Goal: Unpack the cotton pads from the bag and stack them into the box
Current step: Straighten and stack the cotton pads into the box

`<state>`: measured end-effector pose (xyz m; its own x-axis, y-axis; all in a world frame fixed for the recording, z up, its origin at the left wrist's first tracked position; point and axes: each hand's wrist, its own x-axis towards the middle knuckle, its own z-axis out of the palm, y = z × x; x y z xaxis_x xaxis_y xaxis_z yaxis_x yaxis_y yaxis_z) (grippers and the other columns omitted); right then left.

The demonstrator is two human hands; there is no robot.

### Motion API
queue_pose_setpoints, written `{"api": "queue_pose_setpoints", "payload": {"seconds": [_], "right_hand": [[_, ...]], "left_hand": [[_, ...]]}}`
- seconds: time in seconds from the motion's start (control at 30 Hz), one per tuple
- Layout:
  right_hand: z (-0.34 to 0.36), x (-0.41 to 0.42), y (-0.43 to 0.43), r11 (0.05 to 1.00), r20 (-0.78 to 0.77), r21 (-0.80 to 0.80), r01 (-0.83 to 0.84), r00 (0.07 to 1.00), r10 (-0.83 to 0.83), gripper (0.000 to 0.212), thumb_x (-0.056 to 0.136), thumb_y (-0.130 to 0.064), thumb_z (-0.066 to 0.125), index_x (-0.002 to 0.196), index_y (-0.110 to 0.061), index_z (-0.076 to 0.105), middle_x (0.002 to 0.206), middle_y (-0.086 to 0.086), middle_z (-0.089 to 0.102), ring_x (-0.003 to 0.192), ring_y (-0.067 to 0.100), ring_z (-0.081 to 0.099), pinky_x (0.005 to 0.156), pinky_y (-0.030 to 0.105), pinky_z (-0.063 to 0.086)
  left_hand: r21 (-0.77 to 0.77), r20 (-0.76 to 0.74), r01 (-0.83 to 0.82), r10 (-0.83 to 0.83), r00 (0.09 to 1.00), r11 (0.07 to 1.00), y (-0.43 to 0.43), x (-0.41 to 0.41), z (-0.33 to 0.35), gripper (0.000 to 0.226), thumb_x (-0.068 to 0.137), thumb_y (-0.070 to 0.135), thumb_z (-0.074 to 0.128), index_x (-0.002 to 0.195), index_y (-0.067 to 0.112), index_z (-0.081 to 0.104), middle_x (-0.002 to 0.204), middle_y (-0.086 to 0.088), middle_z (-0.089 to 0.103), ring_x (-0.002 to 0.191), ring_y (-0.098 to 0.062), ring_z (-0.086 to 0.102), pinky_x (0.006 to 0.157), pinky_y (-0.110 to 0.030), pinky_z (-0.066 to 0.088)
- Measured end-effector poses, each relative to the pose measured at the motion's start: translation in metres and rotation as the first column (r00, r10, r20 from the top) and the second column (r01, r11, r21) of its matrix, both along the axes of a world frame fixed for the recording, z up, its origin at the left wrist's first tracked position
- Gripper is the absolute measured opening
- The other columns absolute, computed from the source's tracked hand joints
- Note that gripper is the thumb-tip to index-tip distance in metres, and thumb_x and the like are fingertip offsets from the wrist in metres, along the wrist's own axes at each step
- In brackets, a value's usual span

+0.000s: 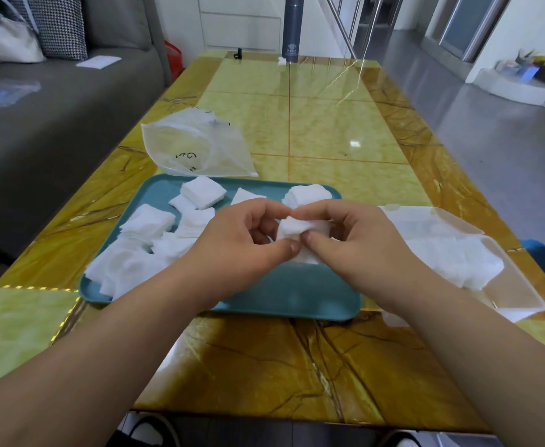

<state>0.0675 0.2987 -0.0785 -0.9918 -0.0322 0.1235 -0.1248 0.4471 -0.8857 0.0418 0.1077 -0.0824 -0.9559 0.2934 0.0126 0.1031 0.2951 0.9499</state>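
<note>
One long yellow stone-patterned table [329, 124] carries everything, with a grey sofa [55, 101] beside it at 9 o'clock. Nearest the person lies a teal tray [296, 295]. Loose cotton pads [145, 224] are heaped across its 9 o'clock half, and a neater pile [309, 195] sits at its far edge, around 1 o'clock.

A clear box [516, 295] sits just beside the tray at 3 o'clock. It is open, its long axis runs roughly from 10 to 4 o'clock, and pads already lie inside. The bag [197, 146] lies slack and seemingly empty beyond the tray at 11 o'clock.

Over the tray's middle the left hand [232, 250] and right hand [361, 246] meet. Thumb and forefingers of each curl in and pinch a small stack [292, 229] between them, clear of the tray.

From that stack the box lies at 3 o'clock, so the right hand is nearer and looks better placed to carry it across. Only the tray's low rim lies between them. What seems the box's opened lid [425, 217] rests on its far side, likely out of the way. A dark bottle [292, 27] stands well apart at 12 o'clock.
</note>
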Motion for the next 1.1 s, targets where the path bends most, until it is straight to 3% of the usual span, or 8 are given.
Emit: {"api": "queue_pose_setpoints", "payload": {"seconds": [0.07, 0.17, 0.23, 0.4, 0.57, 0.67, 0.87, 1.1], "right_hand": [[0.0006, -0.0004, -0.0002, 0.999, -0.007, -0.046, 0.020, 1.000, -0.020, 0.023, 0.092, -0.011, 0.073, 0.102, -0.031, 0.080, 0.069, -0.028, 0.067, 0.061, -0.003, 0.057, 0.060, 0.010, 0.042], [-0.0001, -0.0015, 0.0004, 0.994, -0.013, -0.092, 0.053, 0.998, -0.055, 0.018, 0.091, -0.015, 0.077, 0.102, -0.030, 0.082, 0.080, -0.010, 0.076, 0.071, 0.002, 0.061, 0.068, 0.026, 0.053], [0.0002, -0.0015, 0.0000, 0.994, -0.021, -0.092, 0.061, 0.998, -0.063, 0.018, 0.090, -0.016, 0.078, 0.101, -0.030, 0.082, 0.083, -0.004, 0.077, 0.073, 0.008, 0.060, 0.072, 0.033, 0.054], [0.0007, -0.0023, 0.0009, 0.996, -0.057, -0.085, 0.038, 0.997, -0.043, 0.018, 0.085, -0.011, 0.083, 0.092, -0.028, 0.084, 0.070, -0.019, 0.069, 0.066, 0.001, 0.054, 0.068, 0.018, 0.047], [0.0013, -0.0020, -0.0018, 1.000, -0.072, -0.018, 0.010, 0.997, -0.011, 0.016, 0.083, -0.009, 0.084, 0.081, -0.025, 0.080, 0.072, -0.008, 0.072, 0.066, 0.010, 0.060, 0.065, 0.018, 0.048], [-0.0011, -0.0027, -0.0007, 1.000, -0.066, -0.023, 0.017, 0.998, -0.018, 0.015, 0.085, -0.010, 0.082, 0.081, -0.025, 0.078, 0.079, 0.004, 0.073, 0.078, 0.026, 0.067, 0.071, 0.031, 0.053], [-0.0022, -0.0041, 0.0004, 0.999, -0.037, -0.046, 0.024, 0.999, -0.025, 0.011, 0.085, -0.014, 0.081, 0.084, -0.025, 0.077, 0.077, 0.010, 0.071, 0.069, 0.020, 0.059, 0.072, 0.048, 0.056], [-0.0010, -0.0026, 0.0014, 0.994, -0.016, -0.085, 0.067, 0.997, -0.069, 0.011, 0.086, -0.012, 0.081, 0.082, -0.021, 0.077, 0.084, 0.014, 0.073, 0.083, 0.041, 0.066, 0.077, 0.053, 0.058]], "left_hand": [[0.034, 0.031, 0.021, -0.023, 0.999, 0.999, -0.0002, -0.0005, 0.0000, 0.026, 0.087, 0.012, 0.080, 0.107, 0.027, 0.075, 0.090, -0.002, 0.076, 0.075, -0.017, 0.067, 0.074, -0.030, 0.055], [0.089, 0.102, 0.005, -0.014, 0.995, 0.996, -0.0014, 0.0001, 0.0057, 0.010, 0.094, 0.025, 0.073, 0.101, 0.020, 0.078, 0.088, -0.003, 0.075, 0.077, -0.013, 0.066, 0.067, -0.026, 0.051], [0.106, 0.151, -0.018, 0.001, 0.989, 0.994, -0.0013, -0.0011, 0.0066, 0.025, 0.098, 0.036, 0.065, 0.096, 0.015, 0.079, 0.083, -0.002, 0.070, 0.078, -0.009, 0.063, 0.065, -0.028, 0.044], [0.205, 0.290, -0.079, 0.017, 0.957, 0.976, -0.0010, -0.0044, 0.0058, 0.013, 0.096, 0.019, 0.067, 0.092, 0.009, 0.075, 0.085, -0.009, 0.071, 0.077, -0.016, 0.065, 0.061, -0.034, 0.040], [0.223, 0.375, -0.090, 0.000, 0.927, 0.971, -0.0032, -0.0050, 0.0059, 0.011, 0.089, 0.012, 0.067, 0.097, 0.006, 0.073, 0.082, -0.007, 0.072, 0.073, -0.015, 0.065, 0.063, -0.032, 0.040], [0.282, 0.398, -0.095, -0.026, 0.917, 0.955, -0.0040, -0.0068, 0.0047, 0.005, 0.088, 0.011, 0.068, 0.092, 0.009, 0.071, 0.087, -0.008, 0.071, 0.077, -0.018, 0.063, 0.064, -0.033, 0.043], [0.347, 0.405, -0.120, -0.033, 0.914, 0.930, -0.0025, -0.0077, 0.0054, 0.004, 0.090, 0.006, 0.066, 0.093, 0.007, 0.068, 0.084, -0.013, 0.069, 0.081, -0.029, 0.065, 0.083, -0.045, 0.052], [0.389, 0.375, -0.086, -0.073, 0.924, 0.917, -0.0001, -0.0053, 0.0039, 0.011, 0.091, 0.019, 0.071, 0.096, 0.009, 0.069, 0.087, -0.011, 0.069, 0.082, -0.031, 0.061, 0.081, -0.044, 0.052]]}}
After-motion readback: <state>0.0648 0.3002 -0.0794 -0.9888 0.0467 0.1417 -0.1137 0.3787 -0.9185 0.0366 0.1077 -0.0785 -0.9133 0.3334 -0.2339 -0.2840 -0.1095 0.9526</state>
